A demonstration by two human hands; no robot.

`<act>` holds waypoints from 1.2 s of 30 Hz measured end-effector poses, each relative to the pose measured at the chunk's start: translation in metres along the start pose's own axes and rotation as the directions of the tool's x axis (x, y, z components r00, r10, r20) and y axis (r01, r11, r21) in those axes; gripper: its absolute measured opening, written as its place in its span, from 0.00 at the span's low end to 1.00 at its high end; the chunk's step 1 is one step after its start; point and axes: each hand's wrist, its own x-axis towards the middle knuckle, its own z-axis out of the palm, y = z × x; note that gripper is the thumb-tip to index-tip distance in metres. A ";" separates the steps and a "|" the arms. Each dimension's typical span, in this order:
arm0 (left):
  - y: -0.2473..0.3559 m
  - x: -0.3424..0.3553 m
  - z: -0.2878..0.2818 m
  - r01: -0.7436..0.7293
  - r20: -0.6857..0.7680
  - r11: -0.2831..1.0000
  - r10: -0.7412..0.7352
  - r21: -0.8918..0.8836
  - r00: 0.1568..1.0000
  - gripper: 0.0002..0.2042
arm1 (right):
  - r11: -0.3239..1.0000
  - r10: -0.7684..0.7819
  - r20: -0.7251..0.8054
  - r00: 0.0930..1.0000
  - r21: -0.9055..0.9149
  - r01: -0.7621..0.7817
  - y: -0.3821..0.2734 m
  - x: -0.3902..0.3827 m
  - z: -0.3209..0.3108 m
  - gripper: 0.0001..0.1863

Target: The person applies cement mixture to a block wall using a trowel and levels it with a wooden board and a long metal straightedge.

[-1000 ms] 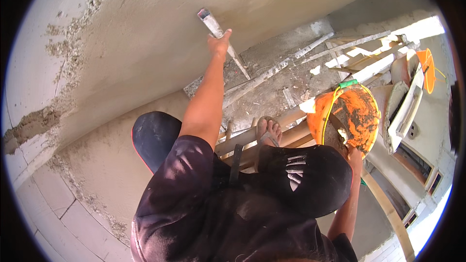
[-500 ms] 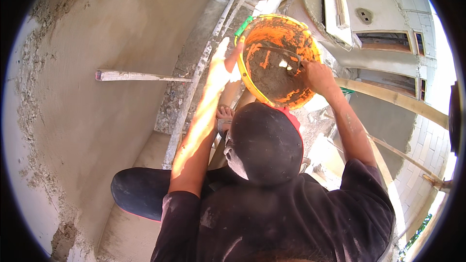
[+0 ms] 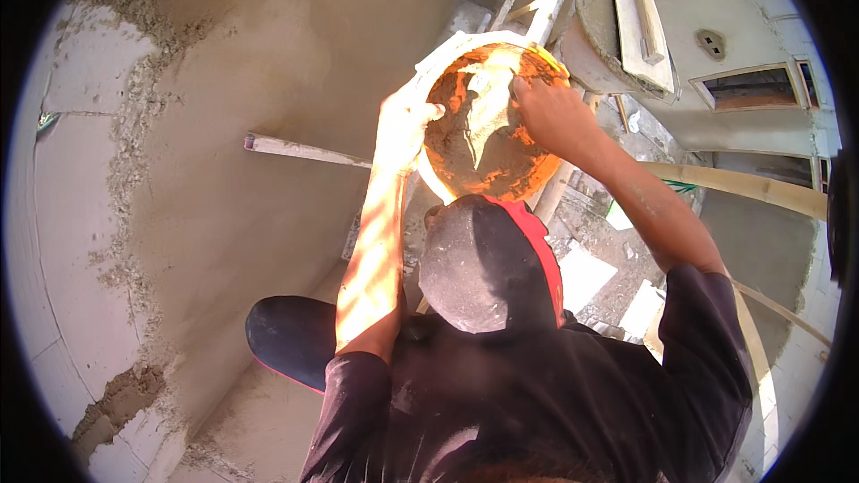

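An orange bucket (image 3: 523, 148) with wet grey mortar (image 3: 447, 139) inside stands in front of me, mortar smeared over its inner wall. My left hand (image 3: 404, 130) is closed on its left rim, thumb hooked over the inside and fingers outside, in strong sunlight. My right hand (image 3: 553, 116) reaches over the right side into the bucket with its fingers curled; what they hold is hidden. A bright sunlit patch lies across the mortar beside the right fingertips.
A plastered wall (image 3: 268, 63) rises on the left, a wooden stick (image 3: 309, 151) jutting beside it. A mortar-coated tub (image 3: 599, 27) with a wooden float (image 3: 640, 22) across it stands beyond the bucket at right. A bamboo pole (image 3: 743, 186) runs along the right.
The bucket appears tilted and turned, its green handle grip no longer visible. My left hand has gone from lying open along the rim to gripping it. My right hand has moved left inside.
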 end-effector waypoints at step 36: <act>0.093 -0.107 -0.092 -0.416 -0.764 0.905 0.204 -0.092 0.613 0.17 | -0.412 -0.440 0.315 0.841 0.761 -0.501 -0.116 0.014 -0.011 0.12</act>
